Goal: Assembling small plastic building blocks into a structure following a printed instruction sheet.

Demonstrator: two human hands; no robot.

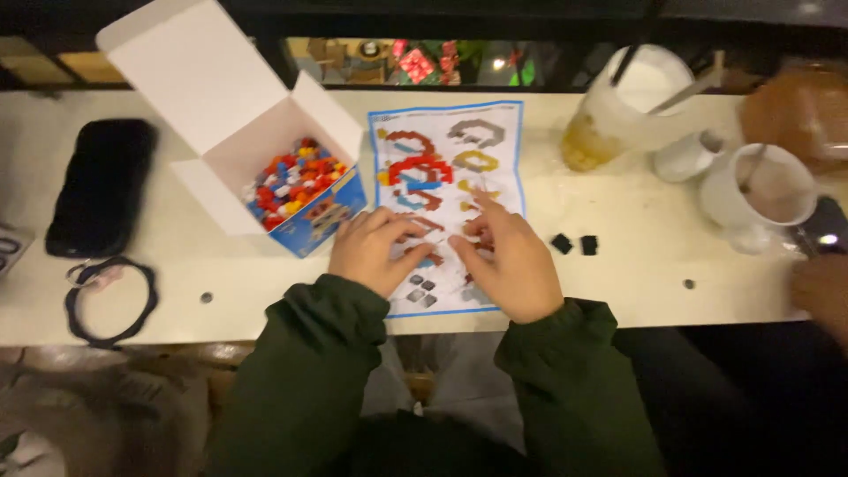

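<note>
My left hand (pixel 371 250) and my right hand (pixel 510 262) rest close together on a printed instruction sheet (pixel 446 150) with coloured build pictures. The fingertips of both pinch small pieces between them at the sheet's middle; blur hides what the pieces are. Both arms wear dark green sleeves. Left of my left hand stands an open white-and-blue box (pixel 311 215) filled with several small red, yellow, blue and white bricks (pixel 290 182). Two small black bricks (pixel 575 244) lie on the table to the right of my right hand.
A black phone (pixel 102 185) and a dark ring-shaped cord (pixel 110 300) lie at the left. At the right stand a clear plastic pitcher (pixel 623 110), a white cup (pixel 764 194) with a drink, and another person's hand (pixel 821 291). The pale table (pixel 618 283) has small holes.
</note>
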